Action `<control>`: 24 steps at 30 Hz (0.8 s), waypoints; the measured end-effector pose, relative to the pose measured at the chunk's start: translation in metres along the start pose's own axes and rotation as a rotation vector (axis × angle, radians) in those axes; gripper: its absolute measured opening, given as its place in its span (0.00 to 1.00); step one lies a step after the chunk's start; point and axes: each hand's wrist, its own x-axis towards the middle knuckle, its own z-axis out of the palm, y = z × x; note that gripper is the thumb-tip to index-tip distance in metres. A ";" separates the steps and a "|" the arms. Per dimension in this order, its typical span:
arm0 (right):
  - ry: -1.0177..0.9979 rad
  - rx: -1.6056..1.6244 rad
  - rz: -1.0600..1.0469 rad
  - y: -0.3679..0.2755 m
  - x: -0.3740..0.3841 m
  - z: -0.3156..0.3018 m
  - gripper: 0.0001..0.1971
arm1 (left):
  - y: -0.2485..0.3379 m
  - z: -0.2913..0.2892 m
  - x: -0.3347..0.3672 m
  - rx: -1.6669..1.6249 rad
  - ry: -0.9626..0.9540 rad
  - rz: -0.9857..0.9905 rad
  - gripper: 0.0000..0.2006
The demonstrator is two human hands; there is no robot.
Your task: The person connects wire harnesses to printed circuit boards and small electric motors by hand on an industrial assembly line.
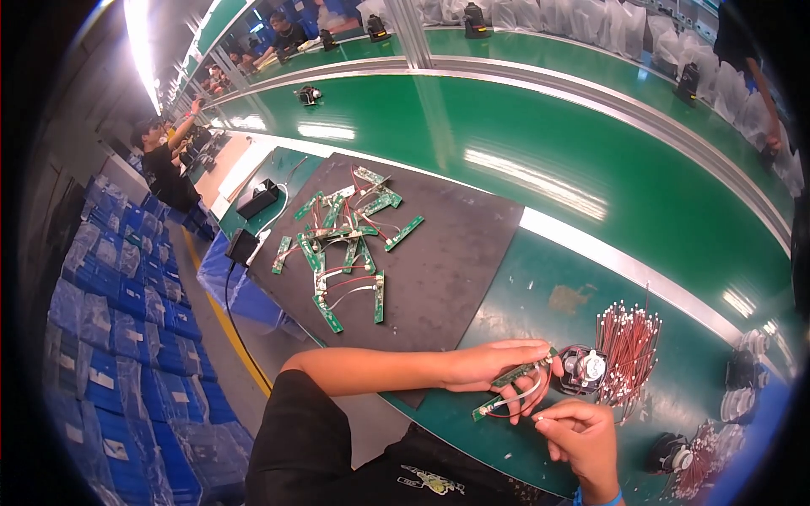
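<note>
Two wired circuit boards over the bench, upper one gripped in half-curled left hand; right hand just beside, fingers pinched in close, tbh can't tell if holding anything.

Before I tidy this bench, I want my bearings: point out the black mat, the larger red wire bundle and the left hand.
Black mat (447, 278): head view, bare surface toward its right side.
Larger red wire bundle (629, 350): head view, middle of the strands.
Left hand (481, 365): head view, middle of the hand.
</note>
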 end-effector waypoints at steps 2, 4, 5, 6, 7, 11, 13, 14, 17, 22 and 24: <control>0.018 -0.024 -0.020 -0.003 -0.002 0.004 0.04 | 0.000 0.000 0.000 -0.003 0.004 -0.010 0.22; 0.102 -0.260 -0.099 -0.006 -0.005 0.009 0.06 | -0.001 0.000 0.001 -0.009 0.006 -0.004 0.22; 0.102 -0.261 -0.098 -0.003 -0.005 0.010 0.06 | -0.002 0.000 0.001 -0.014 0.010 0.002 0.22; 0.146 -0.506 -0.355 0.001 -0.004 0.011 0.07 | -0.003 -0.001 0.002 -0.014 0.010 0.003 0.22; 0.189 -0.750 -0.613 0.004 -0.003 0.011 0.07 | -0.004 -0.004 0.002 -0.021 -0.017 0.003 0.21; 0.282 -0.953 -0.871 0.007 0.001 0.016 0.09 | -0.009 -0.006 0.000 0.037 -0.036 -0.027 0.21; 0.344 -1.078 -0.992 0.010 0.003 0.012 0.10 | -0.006 -0.001 0.002 0.072 -0.059 -0.054 0.21; 0.349 -1.079 -0.990 0.012 0.004 0.009 0.10 | -0.004 0.000 0.003 0.108 -0.079 -0.078 0.21; 0.335 -1.103 -1.043 0.019 0.008 0.004 0.11 | -0.008 0.003 0.001 0.123 -0.140 -0.094 0.21; 0.261 -1.233 -1.082 0.021 0.002 0.002 0.13 | -0.009 0.009 -0.001 0.133 -0.168 -0.130 0.20; 0.263 -1.244 -1.078 0.022 0.002 0.002 0.13 | -0.011 0.008 -0.001 0.118 -0.166 -0.126 0.20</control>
